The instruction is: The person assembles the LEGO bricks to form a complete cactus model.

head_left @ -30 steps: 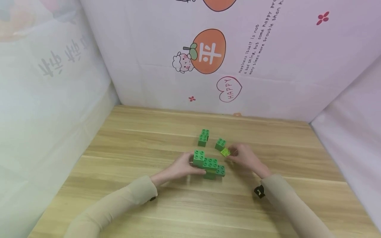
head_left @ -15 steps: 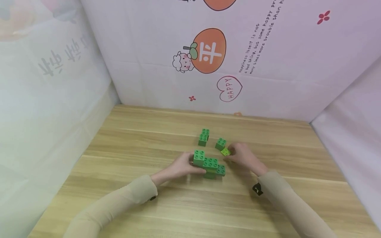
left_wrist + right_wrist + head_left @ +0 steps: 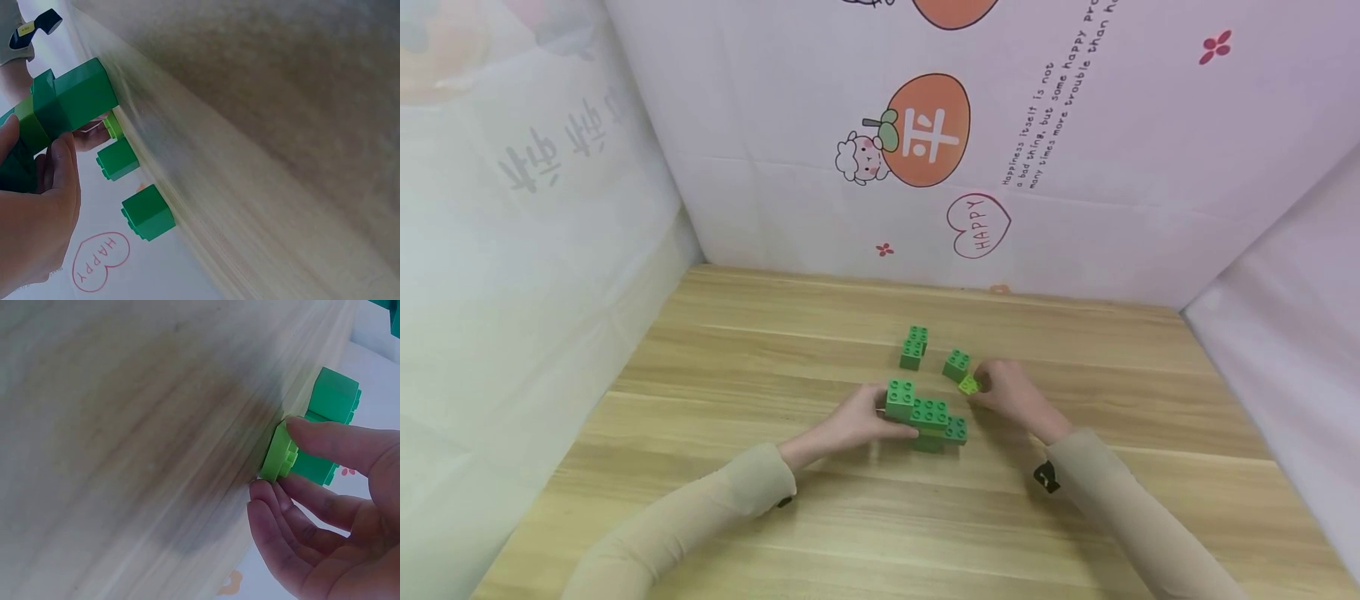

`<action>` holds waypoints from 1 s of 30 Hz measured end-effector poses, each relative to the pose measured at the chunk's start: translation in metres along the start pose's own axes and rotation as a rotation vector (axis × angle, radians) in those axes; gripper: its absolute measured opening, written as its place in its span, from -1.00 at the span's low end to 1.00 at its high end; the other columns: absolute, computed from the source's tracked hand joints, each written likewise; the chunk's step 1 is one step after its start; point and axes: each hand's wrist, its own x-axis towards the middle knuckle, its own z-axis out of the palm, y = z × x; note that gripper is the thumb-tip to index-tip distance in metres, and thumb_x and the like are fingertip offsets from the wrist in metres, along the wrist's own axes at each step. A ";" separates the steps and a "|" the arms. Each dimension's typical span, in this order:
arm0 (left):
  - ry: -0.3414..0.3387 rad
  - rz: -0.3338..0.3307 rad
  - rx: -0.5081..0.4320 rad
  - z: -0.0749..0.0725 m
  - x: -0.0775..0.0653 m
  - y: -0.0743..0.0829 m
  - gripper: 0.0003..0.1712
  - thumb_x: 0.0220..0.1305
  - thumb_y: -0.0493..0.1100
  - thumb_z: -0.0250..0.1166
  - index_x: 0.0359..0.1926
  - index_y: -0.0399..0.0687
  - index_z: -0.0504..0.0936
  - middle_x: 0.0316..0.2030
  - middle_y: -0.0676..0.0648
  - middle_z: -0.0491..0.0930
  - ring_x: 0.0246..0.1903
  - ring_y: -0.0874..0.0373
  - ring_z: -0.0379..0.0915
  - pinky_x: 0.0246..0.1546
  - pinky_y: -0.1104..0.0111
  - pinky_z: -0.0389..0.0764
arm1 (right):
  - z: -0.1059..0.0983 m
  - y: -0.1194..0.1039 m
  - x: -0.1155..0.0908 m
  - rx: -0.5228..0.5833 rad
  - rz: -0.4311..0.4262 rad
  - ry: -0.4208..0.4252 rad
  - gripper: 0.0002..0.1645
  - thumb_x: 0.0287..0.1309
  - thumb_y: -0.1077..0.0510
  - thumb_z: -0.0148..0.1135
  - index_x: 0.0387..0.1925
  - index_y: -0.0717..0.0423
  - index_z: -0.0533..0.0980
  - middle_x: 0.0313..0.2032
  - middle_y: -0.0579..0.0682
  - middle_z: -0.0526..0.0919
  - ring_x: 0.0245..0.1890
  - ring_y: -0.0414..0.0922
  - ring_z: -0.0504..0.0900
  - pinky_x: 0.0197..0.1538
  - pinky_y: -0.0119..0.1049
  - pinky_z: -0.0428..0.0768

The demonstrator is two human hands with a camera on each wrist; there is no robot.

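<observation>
My left hand (image 3: 859,418) grips a stepped build of green toy building bricks (image 3: 929,414), with fingers behind and thumb in front. A lime layer shows within that build in the left wrist view. To its right, my right hand (image 3: 1011,396) pinches a thin lime-green brick (image 3: 280,454) between thumb and fingers, low at the wooden table. Just behind the lime brick stands a single green brick (image 3: 957,363). In the left wrist view the lime brick (image 3: 113,125) shows between the build and the right hand's fingers.
Farther back and left, a pair of green bricks (image 3: 913,347) stands on the wooden table (image 3: 760,333). A white printed cloth (image 3: 790,167) rises behind the table, with more white cloth along both sides. A black wrist strap piece (image 3: 1047,477) hangs under the right sleeve.
The right wrist and sleeve have shifted slightly left while the fingers stay at the lime brick. The left hand and its build are almost still.
</observation>
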 end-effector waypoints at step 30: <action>0.002 0.001 -0.014 0.001 0.000 -0.002 -0.52 0.09 -0.16 0.50 0.08 0.00 0.64 0.01 -0.02 0.74 0.00 0.19 0.67 0.17 0.34 0.61 | -0.008 -0.010 -0.034 0.049 -0.069 0.048 -0.66 0.01 0.32 0.39 -0.13 0.39 0.57 -0.23 0.27 0.69 -0.26 0.08 0.69 -0.17 -0.11 0.74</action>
